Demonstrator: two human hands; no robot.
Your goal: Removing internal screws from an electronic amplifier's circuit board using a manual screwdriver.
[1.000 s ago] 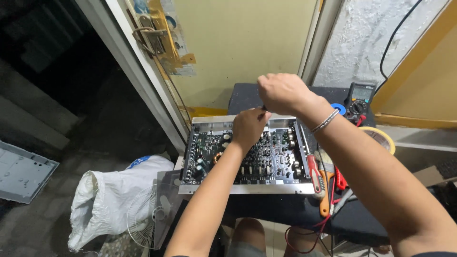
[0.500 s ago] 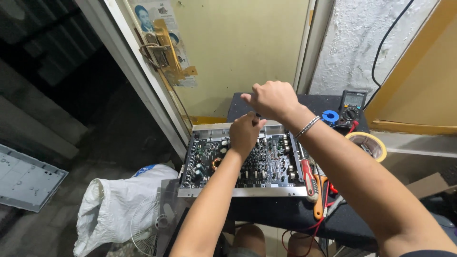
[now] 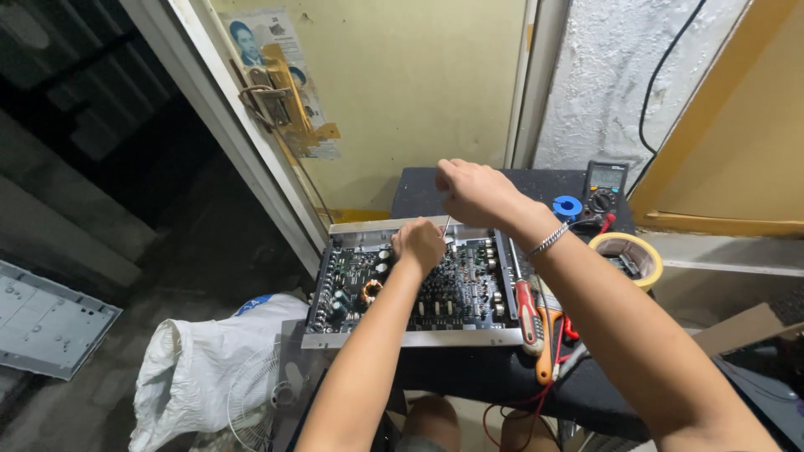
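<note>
Both hands are closed: the left hand (image 3: 419, 243) rests as a loose fist on the circuit board (image 3: 419, 289), and what its grip holds, if anything, I cannot tell; the right hand (image 3: 476, 191) is raised above the far edge of the board and pinches a thin metal rod (image 3: 446, 224) that points down to the board. This board lies in a shallow metal frame on a dark bench (image 3: 502, 377), and its near metal edge sits close to the front edge of the bench. Just right of the board lie a red-handled screwdriver (image 3: 528, 314) and an orange-handled tool (image 3: 548, 335); farther right stands a roll of yellow tape (image 3: 628, 255), and behind it a multimeter (image 3: 605, 186) and a small blue spool (image 3: 567, 205). Left of the bench the room is open down to the floor, where a white sack (image 3: 201, 368) and a grey panel (image 3: 46, 322) lie. On the yellow wall (image 3: 419, 92) hangs a faded paper poster (image 3: 268, 50) beside the doorframe.
</note>
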